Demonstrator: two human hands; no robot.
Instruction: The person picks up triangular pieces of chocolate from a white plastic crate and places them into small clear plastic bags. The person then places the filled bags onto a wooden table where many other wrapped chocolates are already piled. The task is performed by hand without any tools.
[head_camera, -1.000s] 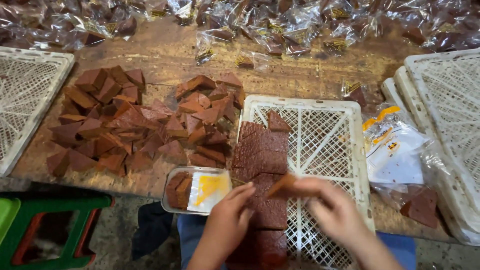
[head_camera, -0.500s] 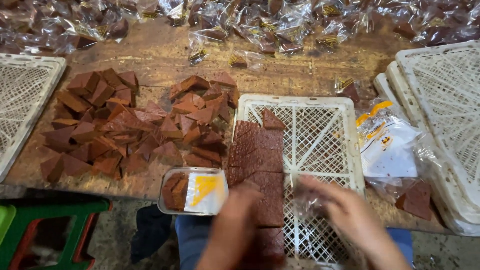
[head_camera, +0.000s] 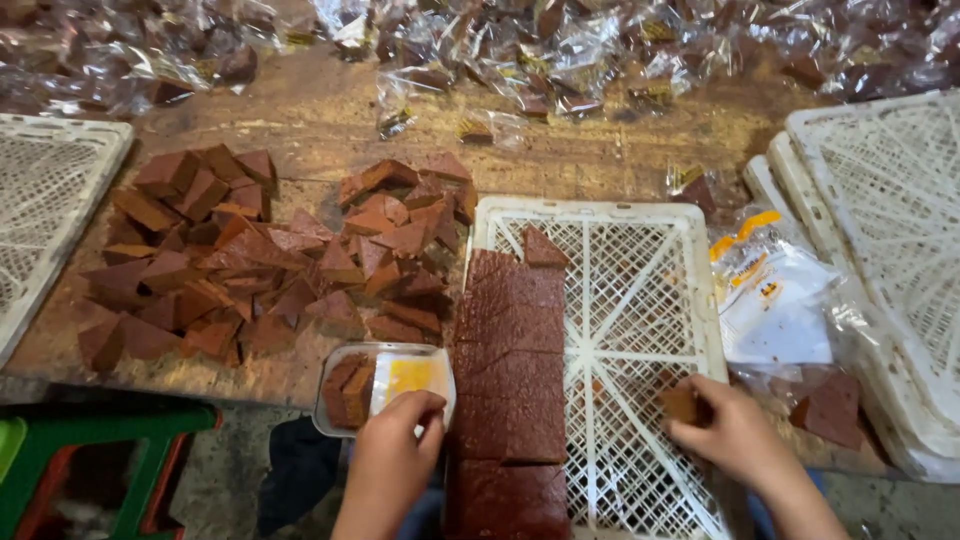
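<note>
A white lattice tray (head_camera: 640, 300) is lying on the wooden tabletop (head_camera: 330, 120) in front of the person, and its left part is being filled by a block of dark red-brown slabs (head_camera: 510, 380), cut into squares and laid edge to edge from the far rim to the near edge of the view. One triangular piece (head_camera: 543, 248) is sitting at the far end of that block. The rest of the tray's grid is bare.

Just left of the tray, a small clear plastic tub (head_camera: 385, 390) is being held at the tabletop's near edge. Two brown pieces (head_camera: 348, 392) are standing in its left half, and a yellow patch is showing in its right half. The left hand (head_camera: 392, 452) is resting on the tub's near right corner, its fingers (head_camera: 420, 412) curled down together over the rim.

The right hand (head_camera: 735, 435) is lying over the tray's right rim, and a small brown piece (head_camera: 682, 403) is being pinched between its thumb and fingers, held just above the grid.

A loose heap of cut pieces (head_camera: 260, 260) is spread on the tabletop left of the tray. A stack of clear printed bags (head_camera: 775, 300) is lying to the right, with another brown piece (head_camera: 828, 408) beside it. More lattice trays (head_camera: 880, 220) are stacked at the right edge and one (head_camera: 40, 200) at the left. Wrapped pieces (head_camera: 560, 50) are piled along the far side.
</note>
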